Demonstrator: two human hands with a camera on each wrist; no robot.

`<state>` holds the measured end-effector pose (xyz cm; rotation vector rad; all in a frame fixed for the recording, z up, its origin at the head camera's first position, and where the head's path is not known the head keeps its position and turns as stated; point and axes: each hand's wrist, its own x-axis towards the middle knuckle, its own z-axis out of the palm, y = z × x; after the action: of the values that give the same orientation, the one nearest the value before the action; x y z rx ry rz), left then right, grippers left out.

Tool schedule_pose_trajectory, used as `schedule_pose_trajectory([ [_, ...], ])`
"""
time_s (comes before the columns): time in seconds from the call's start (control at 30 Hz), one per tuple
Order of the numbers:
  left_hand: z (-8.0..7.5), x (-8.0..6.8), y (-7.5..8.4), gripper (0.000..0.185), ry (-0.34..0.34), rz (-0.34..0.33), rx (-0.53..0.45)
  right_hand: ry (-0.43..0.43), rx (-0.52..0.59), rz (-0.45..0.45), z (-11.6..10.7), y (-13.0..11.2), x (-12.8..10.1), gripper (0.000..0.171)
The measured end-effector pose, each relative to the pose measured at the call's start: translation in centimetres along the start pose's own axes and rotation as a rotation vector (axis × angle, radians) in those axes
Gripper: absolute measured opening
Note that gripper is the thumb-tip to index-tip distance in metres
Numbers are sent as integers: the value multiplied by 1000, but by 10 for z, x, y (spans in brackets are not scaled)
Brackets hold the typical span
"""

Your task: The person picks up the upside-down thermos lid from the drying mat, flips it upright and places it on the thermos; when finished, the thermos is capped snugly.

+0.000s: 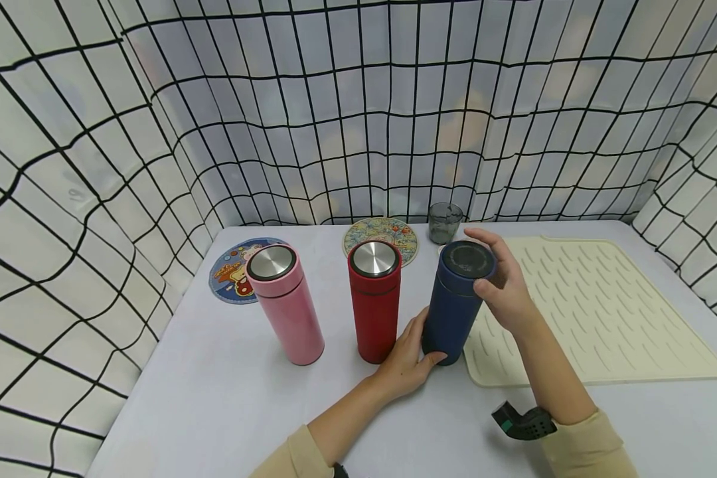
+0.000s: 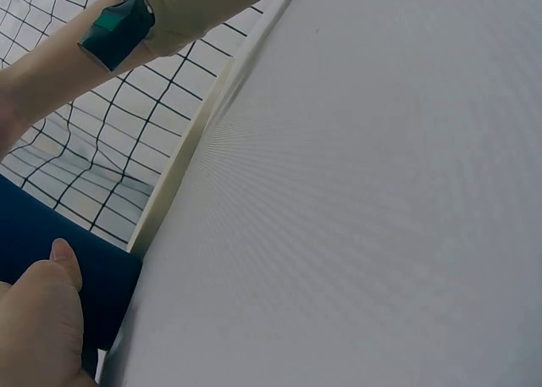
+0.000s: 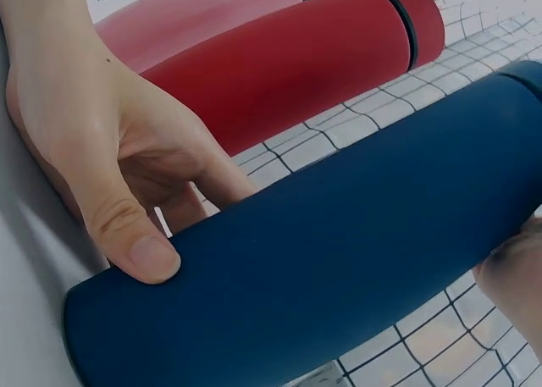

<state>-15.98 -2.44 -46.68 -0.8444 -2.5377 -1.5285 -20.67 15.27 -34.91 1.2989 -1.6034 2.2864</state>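
Observation:
A dark blue thermos flask (image 1: 456, 299) with a dark round top stands between my two hands. Low on its body, near the base, my left hand (image 1: 403, 365) grips it, thumb across the near side and fingers behind. Up at the cap my right hand (image 1: 506, 285) holds it from the right, thumb in front and fingers round the back. The right wrist view shows the left thumb (image 3: 152, 256) pressed on the blue wall. Close to the left hand's fingers stands a red thermos flask (image 1: 375, 312) with a silver top. Farther left is a pink thermos flask (image 1: 291, 312).
A cream ridged mat (image 1: 597, 312) lies on the right of the white table (image 1: 227, 398). Behind the flasks are a grey glass cup (image 1: 444, 222), a patterned round mat (image 1: 388, 229) and a blue cartoon round mat (image 1: 227, 272). Black netting (image 1: 388, 119) encloses the table's back and sides.

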Motion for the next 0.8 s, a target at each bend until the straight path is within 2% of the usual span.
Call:
schedule_pose_trajectory([
  [0.1, 0, 0, 0, 76, -2, -4, -5, 37, -63, -12, 3, 1, 1, 70],
  [0.17, 0, 0, 0, 76, -3, -7, -4, 45, -67, -2, 4, 1, 1, 68],
  [0.33, 0, 0, 1, 76, -4, 0, -5, -12, 15, 50, 2, -1, 1, 61],
  [0.47, 0, 0, 1, 76, -8, -3, -12, -47, 39, 34, 0, -2, 0, 59],
  [0.8, 0, 0, 1, 76, -8, -17, -9, 55, -61, 39, 4, -2, -1, 67],
])
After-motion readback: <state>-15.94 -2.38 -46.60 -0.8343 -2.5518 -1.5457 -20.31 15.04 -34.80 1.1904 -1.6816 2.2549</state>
